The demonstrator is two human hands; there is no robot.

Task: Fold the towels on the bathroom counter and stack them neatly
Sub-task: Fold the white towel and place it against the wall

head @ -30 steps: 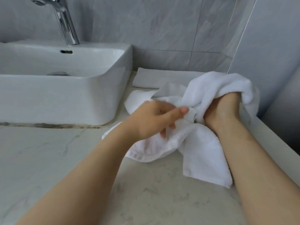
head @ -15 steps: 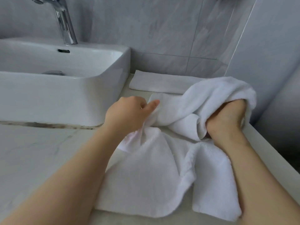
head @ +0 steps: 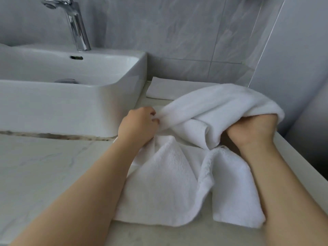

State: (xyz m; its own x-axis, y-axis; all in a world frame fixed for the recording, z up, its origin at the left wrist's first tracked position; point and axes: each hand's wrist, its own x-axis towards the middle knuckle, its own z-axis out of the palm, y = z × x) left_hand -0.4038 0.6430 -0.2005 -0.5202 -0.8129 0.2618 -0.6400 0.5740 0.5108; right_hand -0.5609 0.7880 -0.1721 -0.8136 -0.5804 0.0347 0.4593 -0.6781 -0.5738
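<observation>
A white terry towel [head: 170, 183] lies rumpled on the marble counter [head: 44, 167] to the right of the sink. My left hand [head: 138, 126] pinches its upper edge close to the sink's corner. My right hand [head: 248, 131] grips the other end, and the cloth drapes over its fingers and hides them. Between the hands the towel's top stretches in a raised band, while the lower part hangs down in two flaps onto the counter. A second white towel [head: 175, 88], folded flat, lies against the back wall behind them.
A white rectangular vessel sink [head: 71, 105] stands on the left, with a chrome tap [head: 76, 23] behind it. Grey tiled walls [head: 177, 32] close the back and right. The counter's right edge [head: 301, 162] runs just beside my right forearm.
My left hand has moved left, from beside the right hand to near the sink corner, drawing the bunched towel out wide. More of the towel now spreads toward me on the counter.
</observation>
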